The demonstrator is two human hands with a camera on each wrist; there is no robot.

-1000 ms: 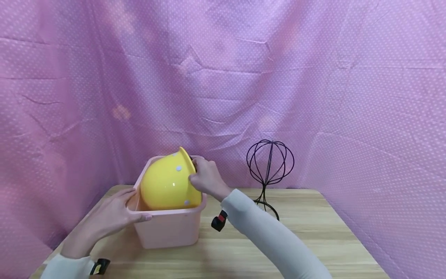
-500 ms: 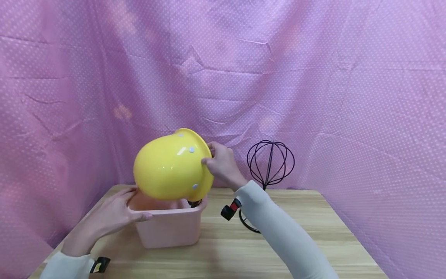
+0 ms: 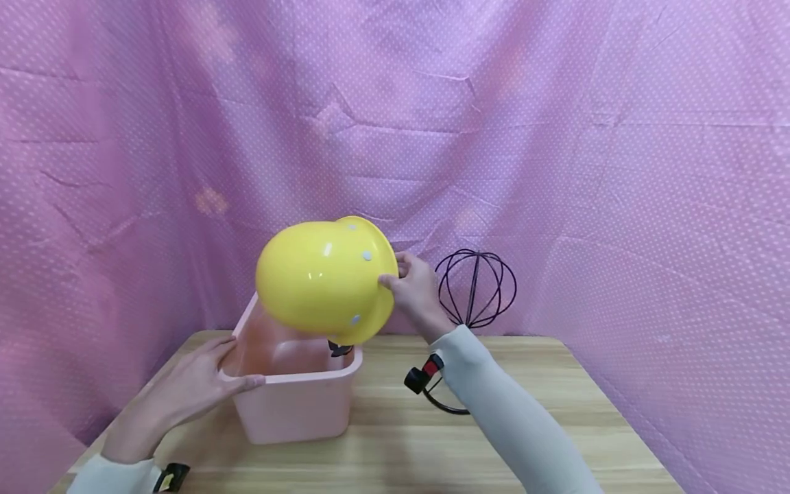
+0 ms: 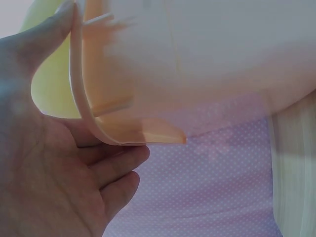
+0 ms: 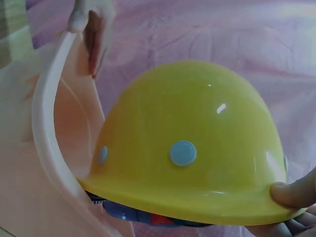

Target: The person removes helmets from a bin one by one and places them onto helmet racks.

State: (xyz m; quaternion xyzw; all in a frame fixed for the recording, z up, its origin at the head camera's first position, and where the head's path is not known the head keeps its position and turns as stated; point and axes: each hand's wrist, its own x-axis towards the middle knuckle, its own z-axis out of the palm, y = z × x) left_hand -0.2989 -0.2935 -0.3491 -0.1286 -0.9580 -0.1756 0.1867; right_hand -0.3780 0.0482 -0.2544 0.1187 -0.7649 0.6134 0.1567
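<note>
A yellow hard hat [image 3: 321,281] with pale round studs hangs tilted on its side over a pink plastic bin [image 3: 296,408]. My right hand [image 3: 416,288] pinches its brim, thumb on the outer face, as the right wrist view also shows on the helmet [image 5: 192,123]. Dark strap parts [image 5: 143,215] peek from under the brim. My left hand [image 3: 191,384] grips the bin's near-left corner, with the thumb along the front rim and the fingers at the left side. In the left wrist view, that hand [image 4: 54,133] lies around the rim [image 4: 76,74].
A black wire stand [image 3: 472,288] with a globe-shaped top stands to the right, partly behind my right forearm. Everything rests on a wood-grain table [image 3: 555,412]. Pink dotted cloth [image 3: 395,137] hangs at the back and sides.
The right hand has lifted the hard hat up out of the bin and moved it rightward, uncovering the bin's inside. The left hand has stayed on the rim.
</note>
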